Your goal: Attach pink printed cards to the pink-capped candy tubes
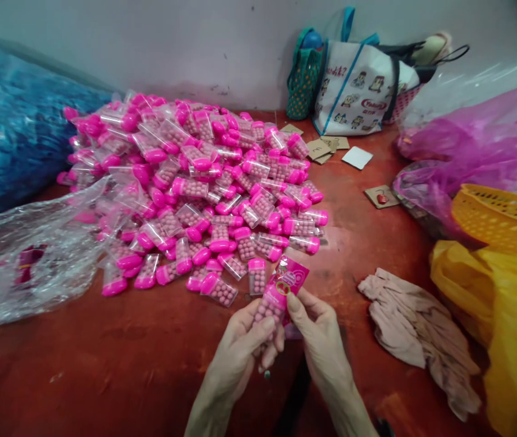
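While the clear tube of pink balls [267,314] was gripped by the L hand [245,337], fingers curled round its lower part w/ thumb on top, the pink packet [291,277] at its upper end was pinched near the R edge by the R hand [324,328]. Tube's long axis was slanted away & to the R, approx. from L fingers twd packet; inside or behind it couldn't be told. Pink-capped tubes [212,200] were heaped just beyond.

The head camera looks forward and down on nearby hands [239,345].
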`<control>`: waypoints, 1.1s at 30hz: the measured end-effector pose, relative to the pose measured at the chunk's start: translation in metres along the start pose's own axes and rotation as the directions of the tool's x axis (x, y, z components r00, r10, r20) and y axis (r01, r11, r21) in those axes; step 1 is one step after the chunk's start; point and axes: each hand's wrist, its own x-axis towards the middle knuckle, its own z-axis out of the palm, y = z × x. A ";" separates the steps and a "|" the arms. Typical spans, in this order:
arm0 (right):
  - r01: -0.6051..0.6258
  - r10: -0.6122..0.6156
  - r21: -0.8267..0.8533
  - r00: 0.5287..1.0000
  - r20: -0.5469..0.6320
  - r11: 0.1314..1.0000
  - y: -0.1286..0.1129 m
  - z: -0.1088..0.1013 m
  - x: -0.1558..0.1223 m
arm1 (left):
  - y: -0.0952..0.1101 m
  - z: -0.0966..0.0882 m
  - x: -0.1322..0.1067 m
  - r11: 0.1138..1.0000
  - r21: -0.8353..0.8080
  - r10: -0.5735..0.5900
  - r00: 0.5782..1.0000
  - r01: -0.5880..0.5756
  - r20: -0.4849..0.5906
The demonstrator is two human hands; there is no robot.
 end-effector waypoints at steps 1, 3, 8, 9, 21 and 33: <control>0.004 -0.004 -0.022 1.000 0.004 1.000 -0.002 -0.002 0.001 | 0.001 -0.002 -0.001 1.000 -0.020 -0.020 1.000 0.020 0.007; -0.014 0.016 -0.057 0.999 0.031 0.998 -0.004 -0.004 0.002 | 0.001 -0.004 -0.002 0.997 -0.058 -0.055 0.998 0.057 0.028; 0.052 -0.050 -0.221 0.999 0.013 0.974 -0.003 0.005 -0.004 | -0.001 -0.007 -0.004 0.997 -0.064 -0.044 0.999 0.046 0.031; 0.064 -0.065 -0.248 0.998 0.007 0.967 -0.001 0.007 -0.006 | -0.001 -0.007 -0.005 0.998 -0.056 -0.033 0.999 0.034 0.021; -0.028 0.030 0.043 0.998 -0.054 0.999 0.010 0.011 -0.027 | -0.014 0.011 -0.021 0.989 0.147 0.026 1.000 -0.023 -0.017; -0.056 0.034 -0.117 0.983 -0.180 0.992 0.023 0.026 -0.037 | -0.028 0.006 -0.027 0.996 0.084 0.008 0.998 -0.003 -0.055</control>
